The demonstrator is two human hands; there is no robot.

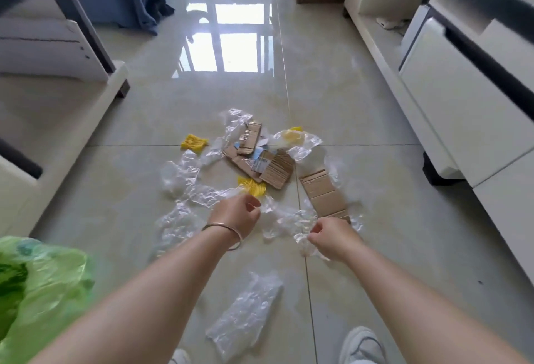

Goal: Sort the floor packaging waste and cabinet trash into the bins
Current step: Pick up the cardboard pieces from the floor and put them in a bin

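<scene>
two hands: both reach down over the litter on the tiled floor (375, 132), forearms stretched out ahead.
left hand (235, 214): fingers curled, pinching the edge of a crumpled clear plastic sheet (208, 194) just beside a yellow foam net (251, 185).
right hand (329, 235): fingers curled round a bunch of clear plastic wrap (289, 220) lying beside a flat cardboard strip (323, 194).
waste pile: torn cardboard pieces (260, 158), more clear film and another yellow foam net (194, 142) lie scattered in the middle of the floor; one bubble wrap piece (245, 317) sits nearer the feet.
bag: a green plastic bag (43, 285) hangs at the left edge; no bin is in view.
step in hand: gathering the soft plastic, as i judge it.
doing it well: draw both handfuls together into one wad, leave cardboard and foam behind, and lift slowly so the light film does not drag the yellow net along.
</scene>
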